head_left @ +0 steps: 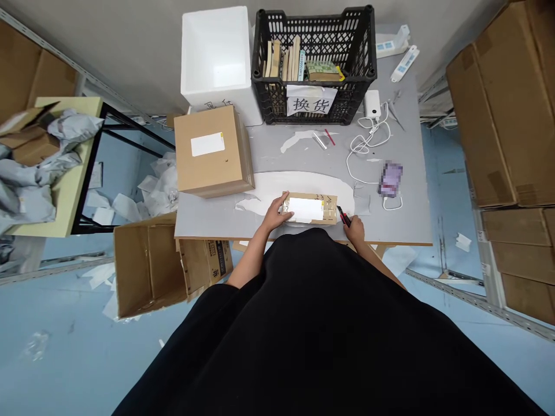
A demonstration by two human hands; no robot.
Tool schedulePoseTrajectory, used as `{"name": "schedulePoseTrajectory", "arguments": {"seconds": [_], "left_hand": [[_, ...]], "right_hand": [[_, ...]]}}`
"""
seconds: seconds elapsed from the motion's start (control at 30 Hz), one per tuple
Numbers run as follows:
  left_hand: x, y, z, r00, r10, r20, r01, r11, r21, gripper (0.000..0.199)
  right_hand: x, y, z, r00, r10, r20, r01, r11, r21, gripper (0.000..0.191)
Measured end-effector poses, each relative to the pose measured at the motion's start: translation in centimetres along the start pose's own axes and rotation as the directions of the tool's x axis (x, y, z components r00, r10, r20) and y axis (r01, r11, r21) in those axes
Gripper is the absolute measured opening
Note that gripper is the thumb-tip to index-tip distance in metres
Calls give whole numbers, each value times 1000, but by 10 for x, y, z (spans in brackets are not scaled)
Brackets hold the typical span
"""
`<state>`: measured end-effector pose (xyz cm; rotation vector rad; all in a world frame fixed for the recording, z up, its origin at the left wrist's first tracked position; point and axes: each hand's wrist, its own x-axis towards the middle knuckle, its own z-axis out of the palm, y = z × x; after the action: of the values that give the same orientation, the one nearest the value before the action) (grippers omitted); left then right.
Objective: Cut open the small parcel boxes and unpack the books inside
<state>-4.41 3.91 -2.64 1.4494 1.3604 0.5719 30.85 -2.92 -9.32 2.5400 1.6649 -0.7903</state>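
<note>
A small taped cardboard box (329,215) with a white label on top rests near the table's front edge. My left hand (276,215) grips its left end, thumb on the top and fingers round the far side. In my right hand (355,230) is a black and red utility knife (344,217), its tip close to the box's right end. Whether the tip touches the cardboard I cannot tell. Under and behind the box lies a pale worn patch on the grey table (269,156).
A larger cardboard box (210,167) stands at left, before a white foam box (214,52). Behind is a black crate (314,98) holding books. At right lie a phone (391,179), white cable and scissors (394,107). An open carton (147,266) is below left.
</note>
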Motion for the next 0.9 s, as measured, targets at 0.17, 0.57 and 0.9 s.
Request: {"name": "schedulePoseTrajectory", "arguments": {"seconds": [0.17,0.57,0.9], "left_hand": [[-1,3,-2,1000,8,12,-8,1000,2,88],[3,2,-4,999,48,8,-47,998,-42,87],[3,0,-6,996,91,9,-90,993,-70,87]], "right_hand": [[-7,-9,-9,999,27,19,-30,990,138,36],[-34,-93,-106,851,-522,56,520,853,46,53],[-40,-192,-114,629,-594,501,777,472,-416,71]]}}
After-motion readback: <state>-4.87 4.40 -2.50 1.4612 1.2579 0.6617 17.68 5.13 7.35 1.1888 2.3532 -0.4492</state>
